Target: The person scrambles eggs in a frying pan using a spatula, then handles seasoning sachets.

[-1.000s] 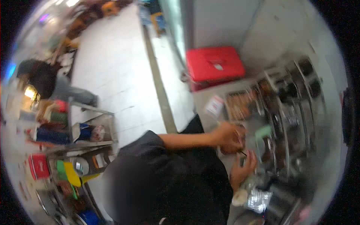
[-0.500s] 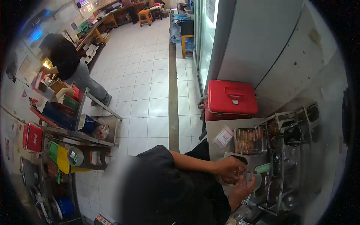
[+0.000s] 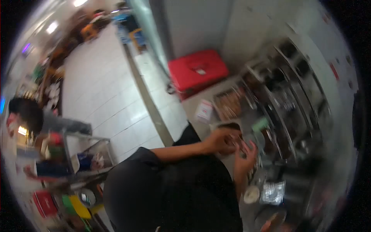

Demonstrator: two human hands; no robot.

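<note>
My left hand [image 3: 219,141] reaches over the counter, fingers curled and pinched close to the fingertips of my right hand [image 3: 246,154]. Something small and clear, like thin plastic, seems to be between both hands, but blur hides what it is. Right beside my fingers stands a round translucent tub [image 3: 255,141]. Below and behind my left hand is a metal pan [image 3: 230,126] with dark contents, partly covered. Further up lies a tray of skewered brown food [image 3: 228,106], next to a white packet with pink print [image 3: 204,111].
A red cooler box [image 3: 198,71] stands at the counter's far end. Along the wall runs a metal rack [image 3: 284,96] with containers. A silvery packet [image 3: 273,192] and a pale round tub [image 3: 252,194] lie near my right forearm. Another person [image 3: 29,116] bends at the left.
The camera has turned, so the scene is tilted and blurred, and more of the counter near my right arm shows. My hands stay close together, at the same place over the counter.
</note>
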